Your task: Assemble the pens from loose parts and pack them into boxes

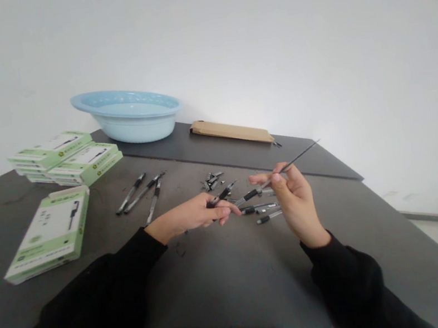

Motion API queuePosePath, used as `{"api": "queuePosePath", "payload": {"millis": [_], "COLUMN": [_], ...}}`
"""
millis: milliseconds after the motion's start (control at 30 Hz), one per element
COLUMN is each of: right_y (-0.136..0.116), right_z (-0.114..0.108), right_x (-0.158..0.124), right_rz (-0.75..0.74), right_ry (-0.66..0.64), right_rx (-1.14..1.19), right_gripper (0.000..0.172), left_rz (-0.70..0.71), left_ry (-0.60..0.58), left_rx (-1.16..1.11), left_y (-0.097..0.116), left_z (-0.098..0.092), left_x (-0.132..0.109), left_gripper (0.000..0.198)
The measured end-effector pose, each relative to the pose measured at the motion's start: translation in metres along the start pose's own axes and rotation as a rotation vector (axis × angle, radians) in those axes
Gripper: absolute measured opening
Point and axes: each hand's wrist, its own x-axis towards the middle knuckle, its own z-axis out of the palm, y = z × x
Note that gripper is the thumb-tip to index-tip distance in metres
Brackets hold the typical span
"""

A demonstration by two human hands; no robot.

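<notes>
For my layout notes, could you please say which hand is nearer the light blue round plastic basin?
Left. The left hand is in front and right of the basin; the right hand is farther right.

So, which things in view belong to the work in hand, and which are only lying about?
Likely in the work:
pen in the left hand
thin dark rod in the right hand
loose pens near the hands

Seemingly just lying about:
blue basin
brown packet
green-and-white boxes, though pens are pictured on them
</notes>
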Motion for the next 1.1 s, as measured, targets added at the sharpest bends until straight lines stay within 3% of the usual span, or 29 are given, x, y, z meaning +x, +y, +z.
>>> {"api": "queuePosePath", "payload": {"millis": [167,500,967,1100], "right_y": [-0.0011,-0.0010,0.0001,0.0065], "right_z": [0.0047,0.0052,0.0056,-0.0019], "right_x": [-0.0030,-0.0019,-0.0042,-0.0004], "right_rz": [0.010,-0.026,0.010,0.067], "right_ry": [-0.042,0.074,-0.077,-0.092], "right_rx": [-0.016,0.053,-0.085,-0.069], "right_gripper": [0.018,0.016,0.015,0.027], "left_rz": [-0.005,-0.034,-0.005,-0.011], "left_ry": [-0.004,-0.009,0.000,0.073], "left_rx": [-0.040,-0.075,-0.116,-0.201], "left_y": [-0.0001,0.0017,0.0000,0.0002], "left_z": [-0.0003,0.0009,0.0013,-0.0054], "left_x": [0.0004,0.0005,0.0010,0.0002], "left_gripper": [0.049,0.048,0.047,0.041]}}
